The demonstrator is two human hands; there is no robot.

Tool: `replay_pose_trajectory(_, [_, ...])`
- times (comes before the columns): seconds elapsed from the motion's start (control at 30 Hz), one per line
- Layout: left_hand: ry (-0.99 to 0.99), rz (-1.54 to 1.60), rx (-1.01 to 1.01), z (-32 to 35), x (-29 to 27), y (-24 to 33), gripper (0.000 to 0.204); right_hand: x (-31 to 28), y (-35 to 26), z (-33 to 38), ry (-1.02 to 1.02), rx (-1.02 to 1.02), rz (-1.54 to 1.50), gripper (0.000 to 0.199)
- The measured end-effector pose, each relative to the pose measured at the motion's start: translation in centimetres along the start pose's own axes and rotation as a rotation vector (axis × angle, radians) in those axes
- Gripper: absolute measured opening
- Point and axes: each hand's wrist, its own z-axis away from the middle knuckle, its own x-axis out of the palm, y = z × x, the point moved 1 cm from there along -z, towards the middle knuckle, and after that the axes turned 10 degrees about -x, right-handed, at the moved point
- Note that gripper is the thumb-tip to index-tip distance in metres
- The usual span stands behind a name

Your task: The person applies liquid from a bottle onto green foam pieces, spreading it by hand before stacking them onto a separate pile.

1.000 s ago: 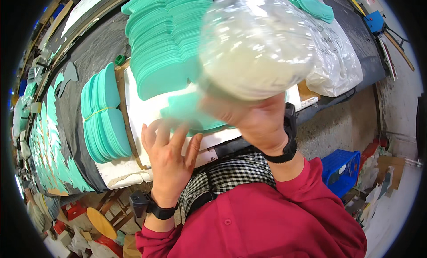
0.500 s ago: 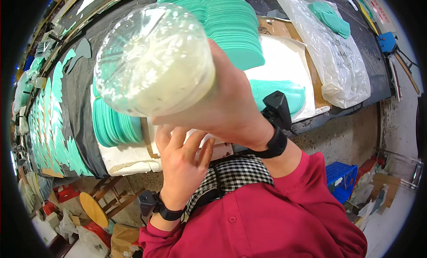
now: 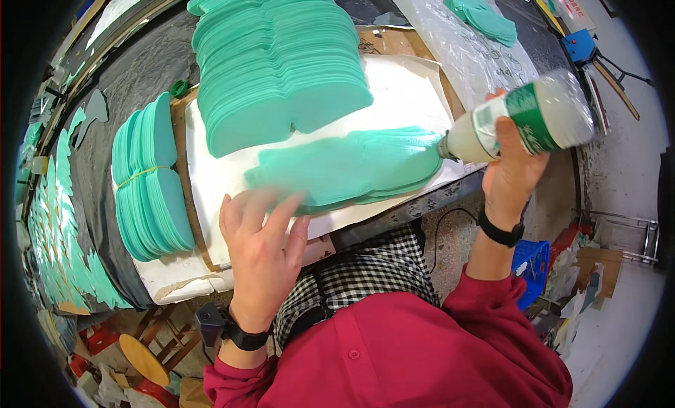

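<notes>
My right hand (image 3: 517, 172) grips a plastic bottle (image 3: 562, 112) with a green and white label and a cloudy, pale filling. The bottle is tipped nearly on its side. Its narrow mouth meets, or hangs just over, the right end of a low pile of flat green insole-shaped pieces (image 3: 351, 165). At the near left edge of that pile is my left hand (image 3: 260, 243), fingers spread and slightly blurred, holding nothing. Behind the pile rises a tall fanned stack of green pieces (image 3: 281, 63). A banded bundle of green pieces (image 3: 148, 179) lies to the left.
White paper (image 3: 404, 91) covers the board under the pile. A clear plastic bag (image 3: 485, 56) with green pieces (image 3: 485, 17) lies at the back right. A green cap (image 3: 180, 88) sits near the bundle. More green scraps (image 3: 67, 218) spread far left. A round wooden stool (image 3: 144, 359) stands below.
My right hand has carried the bottle down and right, from upright before the view to tilted at the pile's right end. My left hand, still open, has shifted slightly left.
</notes>
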Motion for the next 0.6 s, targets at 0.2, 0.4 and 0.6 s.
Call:
replay_pose_trajectory(0.2, [-0.037,0.007,-0.031,0.2,0.1,0.1,0.031,0.2,-0.7,1.7,0.004,-0.065,-0.054,0.06])
replay_pose_trajectory(0.4, [-0.042,0.019,-0.034,0.2,-0.4,-0.3,0.03,2.8,-2.6,4.9,-0.301,-0.094,0.047,0.085])
replay_pose_trajectory(0.6, [-0.009,0.109,-0.055,1.1,-1.3,-1.5,0.023,9.3,-3.3,6.6,-0.383,0.077,-0.109,0.088])
